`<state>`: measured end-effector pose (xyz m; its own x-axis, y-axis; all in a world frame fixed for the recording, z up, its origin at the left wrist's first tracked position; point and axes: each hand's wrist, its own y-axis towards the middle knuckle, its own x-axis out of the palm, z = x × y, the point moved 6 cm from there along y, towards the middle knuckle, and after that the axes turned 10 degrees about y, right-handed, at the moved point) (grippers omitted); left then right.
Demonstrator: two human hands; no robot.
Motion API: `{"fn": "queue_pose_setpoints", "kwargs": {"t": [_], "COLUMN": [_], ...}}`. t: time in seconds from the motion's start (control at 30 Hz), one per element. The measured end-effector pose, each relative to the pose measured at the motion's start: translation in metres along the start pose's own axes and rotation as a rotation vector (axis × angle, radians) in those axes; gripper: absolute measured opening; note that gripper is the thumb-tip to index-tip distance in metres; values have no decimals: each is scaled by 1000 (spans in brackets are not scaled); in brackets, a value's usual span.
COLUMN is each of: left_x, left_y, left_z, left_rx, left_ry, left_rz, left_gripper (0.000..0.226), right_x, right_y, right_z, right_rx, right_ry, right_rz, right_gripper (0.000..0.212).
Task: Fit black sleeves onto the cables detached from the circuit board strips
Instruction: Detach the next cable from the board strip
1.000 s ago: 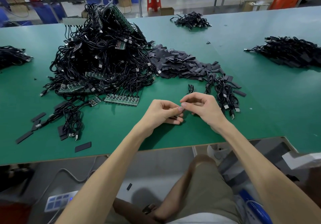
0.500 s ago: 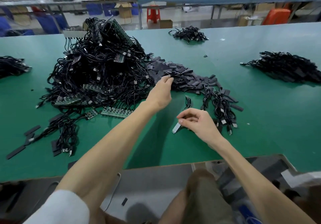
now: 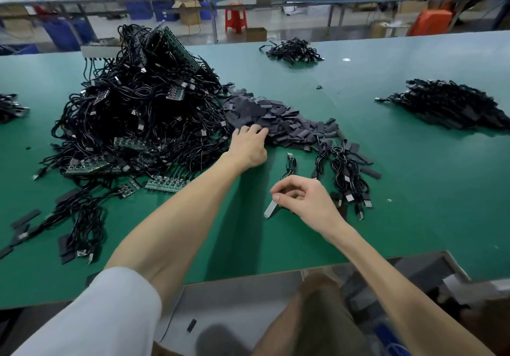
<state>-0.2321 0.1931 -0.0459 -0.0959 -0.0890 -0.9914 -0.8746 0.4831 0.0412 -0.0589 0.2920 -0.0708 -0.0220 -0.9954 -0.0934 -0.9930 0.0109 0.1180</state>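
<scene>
Hands at a green surface (image 3: pixel 414 190), mid-job. We see the left hand (image 3: pixel 248 145) stretched forward, its fingers spread flat on the heap of black sleeves (image 3: pixel 278 123), with none pinched that we can make out. The right hand (image 3: pixel 300 201), nearer the body, pinches one cable (image 3: pixel 288 169) just above its flat grey end (image 3: pixel 270 209).

We judge the main risk to be in the pick. The sleeves overlap thickly, so spread fingers may drag up several at once or scatter them toward the tangled mound of cables and circuit board strips (image 3: pixel 138 118) just beside the heap. The held cable's loose length lies near the bundled cables (image 3: pixel 347 173) to its right and could snag them if it is lifted.

The cable's long axis runs from near to far. Its grey end points back toward the person and slightly left, and its plug (image 3: pixel 289 155) points away, toward the sleeves.
</scene>
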Motion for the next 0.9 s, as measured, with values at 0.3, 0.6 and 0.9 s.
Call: {"fn": "queue_pose_setpoints", "kwargs": {"t": [0.3, 0.6, 0.9], "left_x": [-34, 23, 28], "left_y": [-1, 42, 19], "left_z": [8, 14, 13], "left_rx": [-56, -42, 24], "left_ry": [-184, -161, -119], "left_rz": [305, -21, 151], "left_gripper": [40, 72, 58], "right_x": [2, 0, 0], "right_y": [-3, -1, 1], "right_z": [-2, 2, 1], "right_rx": [8, 30, 32], "right_ry": [0, 12, -3], "right_rz": [3, 23, 30], "right_gripper": [9, 9, 10]}}
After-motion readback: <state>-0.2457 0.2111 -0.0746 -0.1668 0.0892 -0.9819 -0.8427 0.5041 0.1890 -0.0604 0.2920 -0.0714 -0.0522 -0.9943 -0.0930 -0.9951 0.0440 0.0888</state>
